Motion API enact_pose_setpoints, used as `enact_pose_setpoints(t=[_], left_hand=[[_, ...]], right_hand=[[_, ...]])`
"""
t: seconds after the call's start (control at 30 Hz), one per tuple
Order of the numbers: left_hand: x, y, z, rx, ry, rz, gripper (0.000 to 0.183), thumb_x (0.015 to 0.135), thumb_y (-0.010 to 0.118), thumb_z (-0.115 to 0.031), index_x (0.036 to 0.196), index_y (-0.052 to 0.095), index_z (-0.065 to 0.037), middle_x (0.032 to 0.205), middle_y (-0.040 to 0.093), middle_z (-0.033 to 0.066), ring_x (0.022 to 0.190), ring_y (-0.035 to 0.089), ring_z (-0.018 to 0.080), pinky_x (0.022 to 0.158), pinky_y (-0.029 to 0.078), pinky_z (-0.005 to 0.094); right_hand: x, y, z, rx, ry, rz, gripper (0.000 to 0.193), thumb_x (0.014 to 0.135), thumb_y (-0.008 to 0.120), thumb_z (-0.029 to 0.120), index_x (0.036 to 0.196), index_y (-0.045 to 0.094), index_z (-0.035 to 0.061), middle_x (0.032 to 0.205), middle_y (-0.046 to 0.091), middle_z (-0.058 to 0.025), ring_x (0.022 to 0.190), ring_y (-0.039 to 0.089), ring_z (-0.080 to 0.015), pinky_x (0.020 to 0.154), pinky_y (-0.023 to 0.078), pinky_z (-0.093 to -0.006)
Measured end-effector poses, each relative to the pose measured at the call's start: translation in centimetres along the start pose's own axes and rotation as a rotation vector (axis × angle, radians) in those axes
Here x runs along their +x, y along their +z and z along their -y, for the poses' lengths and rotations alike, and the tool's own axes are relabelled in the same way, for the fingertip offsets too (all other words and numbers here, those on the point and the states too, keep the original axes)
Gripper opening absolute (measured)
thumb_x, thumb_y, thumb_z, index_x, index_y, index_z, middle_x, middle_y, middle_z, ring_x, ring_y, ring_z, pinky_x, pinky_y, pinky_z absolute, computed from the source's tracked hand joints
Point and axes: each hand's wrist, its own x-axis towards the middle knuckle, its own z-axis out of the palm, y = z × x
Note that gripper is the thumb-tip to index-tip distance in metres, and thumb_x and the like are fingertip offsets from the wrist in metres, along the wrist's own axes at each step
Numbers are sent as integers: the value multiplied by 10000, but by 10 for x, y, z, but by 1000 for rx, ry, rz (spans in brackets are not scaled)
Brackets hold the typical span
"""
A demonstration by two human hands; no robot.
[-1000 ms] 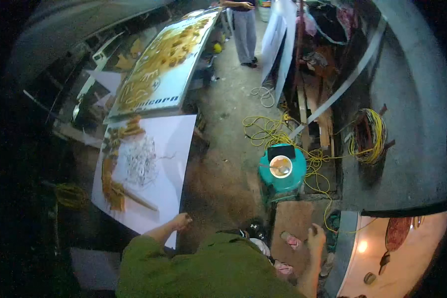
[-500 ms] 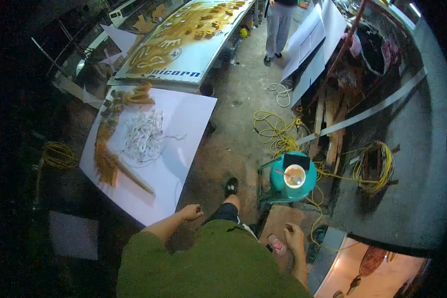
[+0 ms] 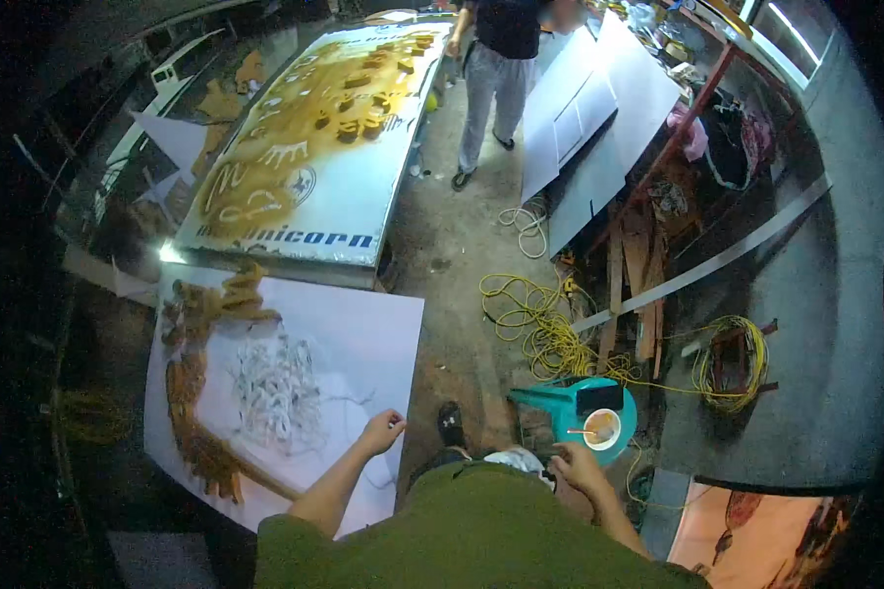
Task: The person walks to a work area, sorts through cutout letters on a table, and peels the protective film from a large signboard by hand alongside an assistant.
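Observation:
My left hand hangs over the right edge of a white sheet, fingers curled in, nothing visible in them. On that sheet lie a heap of tangled white string-like strands and a row of brown cut-out pieces, with a long brown strip near my left forearm. My right hand is low beside a teal stool, its fingers loosely bent and apart, apparently holding nothing. A white cup with a stick in it and a dark flat phone-like object rest on the stool.
A long table with a brown-stained panel stands ahead on the left. Another person is in the aisle. White panels lean on the right. Yellow cable lies coiled on the floor near a long pale strip.
My view has shifted, and the sheet and stool now appear lower and closer. My left hand has come over the sheet's edge; my right hand is nearer the stool. The other person appears nearer.

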Motion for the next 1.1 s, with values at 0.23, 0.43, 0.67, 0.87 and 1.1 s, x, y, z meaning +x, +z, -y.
enact_pose_setpoints(t=[0.23,0.43,0.67,0.87,1.1], left_hand=[[61,-6,-11,-80,64,6,282,869,605,-281,970,620,-18,935,664,155,866,642,262,783,499,365],[109,-34,-60,-30,89,110,294,865,611,-292,989,620,-25,952,661,144,892,633,269,785,496,364],[183,-67,-92,21,62,47,302,858,616,-286,994,613,-16,943,659,145,874,636,267,779,496,369],[228,-85,-149,-36,44,109,321,879,608,-273,1034,583,7,947,652,163,837,641,274,758,494,364],[317,-92,-187,-51,145,170,353,915,575,-305,1100,567,-4,978,644,150,917,629,257,801,493,374]], right_hand=[[43,-21,6,-67,20,-75,320,793,668,163,1073,631,13,904,663,-164,812,647,-281,742,507,-369],[90,-27,-9,23,82,-90,350,792,674,193,1091,627,16,919,667,-173,825,648,-284,749,507,-369],[143,-73,5,63,339,75,378,819,664,242,1134,614,39,1025,667,-176,953,638,-319,816,494,-402],[215,-116,6,4,201,-1,403,807,661,237,1146,606,26,999,666,-185,928,645,-318,803,500,-397],[292,-184,53,-10,313,-67,353,845,636,173,1153,599,5,1027,665,-194,925,657,-291,790,514,-376]])
